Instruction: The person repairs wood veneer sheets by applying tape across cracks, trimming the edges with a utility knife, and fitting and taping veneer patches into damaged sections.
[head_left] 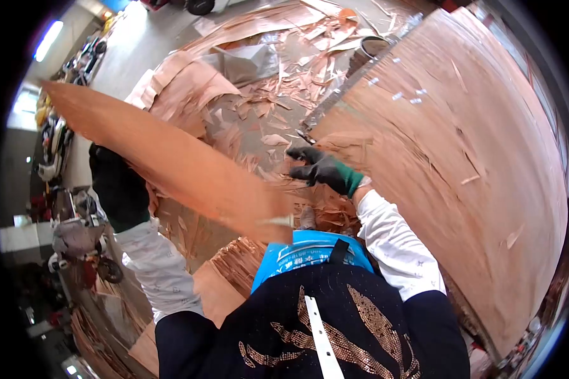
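Note:
A long, pointed piece of reddish-brown wood veneer [171,161] slants across the left half of the head view, its lower end blurred near my waist. My left hand [117,186], in a dark glove, grips its edge; the fingers are partly hidden behind the veneer. Beside the edge of a broad stack of veneer sheets [436,145], my right hand [322,170] hovers in a grey and green glove. Its fingers are spread with nothing between them. A blue apron [313,249] with printed lettering covers my waist.
Broken veneer scraps [278,95] litter the floor ahead, with larger curled sheets [189,88] at their left. More stacked veneer [237,262] lies low by my left side. Parked motorbikes [79,240] line the far left. A round, open-ended object [372,47] stands by the big stack.

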{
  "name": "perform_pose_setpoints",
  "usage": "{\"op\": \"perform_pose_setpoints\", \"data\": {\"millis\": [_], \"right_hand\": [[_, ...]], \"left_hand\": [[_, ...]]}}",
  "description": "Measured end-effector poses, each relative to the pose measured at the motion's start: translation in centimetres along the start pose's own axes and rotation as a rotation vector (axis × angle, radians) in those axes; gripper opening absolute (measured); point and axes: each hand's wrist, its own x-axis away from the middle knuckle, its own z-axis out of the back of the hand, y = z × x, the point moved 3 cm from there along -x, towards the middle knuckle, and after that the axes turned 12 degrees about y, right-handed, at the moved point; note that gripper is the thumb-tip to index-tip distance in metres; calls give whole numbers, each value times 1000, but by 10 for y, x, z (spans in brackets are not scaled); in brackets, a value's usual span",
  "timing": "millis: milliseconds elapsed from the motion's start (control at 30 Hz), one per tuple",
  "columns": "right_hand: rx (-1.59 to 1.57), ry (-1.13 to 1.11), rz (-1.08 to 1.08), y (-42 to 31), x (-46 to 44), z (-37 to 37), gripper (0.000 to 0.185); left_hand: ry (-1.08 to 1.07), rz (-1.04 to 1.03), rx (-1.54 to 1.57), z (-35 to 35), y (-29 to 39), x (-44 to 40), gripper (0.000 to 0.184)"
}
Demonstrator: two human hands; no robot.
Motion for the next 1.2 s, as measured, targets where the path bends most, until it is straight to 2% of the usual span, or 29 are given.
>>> {"op": "perform_pose_setpoints", "data": {"millis": [33, 67, 100, 133, 167, 200, 233, 267, 333, 367, 467, 500, 533, 600, 633, 700, 767, 833, 900, 933, 1000, 1067, 1133, 1200], "right_hand": [[-110, -50, 17, 22, -3, -8, 61], [-57, -58, -14, 26, 3, -14, 63], [-14, -70, -3, 23, 12, -19, 66], [-78, 9, 32, 42, 7, -25, 66], [-101, 126, 209, 52, 1, -26, 64], [-305, 174, 106, 57, -1, -25, 62], [-389, 295, 129, 45, 9, -20, 61], [-515, 265, 187, 56, 3, -13, 59], [-553, 305, 263, 44, 11, 2, 61], [-583, 308, 308, 36, 14, 6, 60], [-599, 274, 398, 9, 39, 18, 62], [-560, 246, 403, -6, 53, 20, 63], [-519, 214, 406, -18, 64, 22, 64], [-487, 152, 366, -28, 81, 28, 51], [-494, 122, 348, -30, 93, 32, 47], [-550, 135, 324, -24, 113, 46, 35], [-494, 136, 316, -14, 140, 70, 35], [-525, 157, 308, 5, 158, 92, 33], [-476, 187, 310, 23, 185, 119, 31], [-448, 200, 312, 31, 201, 133, 31], [-311, 285, 171, 43, 234, 153, 35], [-156, 413, 125, 59, 258, 181, 37], [-96, 517, 53, 71, 283, 213, 34], [-5, 628, 31, 69, 314, 251, 30]], "left_hand": [[-72, -109, -199, -1, 1, -7, 30], [-131, -233, -388, -2, 1, -15, 32], [-185, -42, -16, 2, -10, -26, 33], [-345, 145, 325, -5, -19, -36, 34], [-471, 383, 632, -11, -28, -46, 36], [-123, 279, 355, -30, -25, -41, 33], [-105, 215, 201, -29, -33, -49, 36], [-85, 142, 46, -28, -42, -60, 38], [-330, 254, 179, -61, -36, -65, 36], [-368, 358, 326, -86, -29, -57, 36], [-443, 292, 319, -150, -14, -38, 37], [-432, 242, 340, -165, -14, -35, 39], [-464, -86, 20, -179, -6, -33, 39], [-467, -744, -628, -211, 11, -22, 39], [-479, -72, 38, -220, 3, -30, 37], [-424, -60, 6, -249, 13, -26, 37], [-484, -323, -108, -272, 17, -15, 37], [-527, -572, -373, -289, 6, -14, 41], [-527, -494, -356, -317, 0, 0, 42], [-503, -292, -208, -332, -5, 6, 41], [-506, -360, -228, -359, -8, 19, 40], [-534, -898, -565, -377, -26, 24, 43], [-535, -647, -328, -393, -71, 13, 42], [-490, -963, -550, -407, -81, 33, 42]]}}
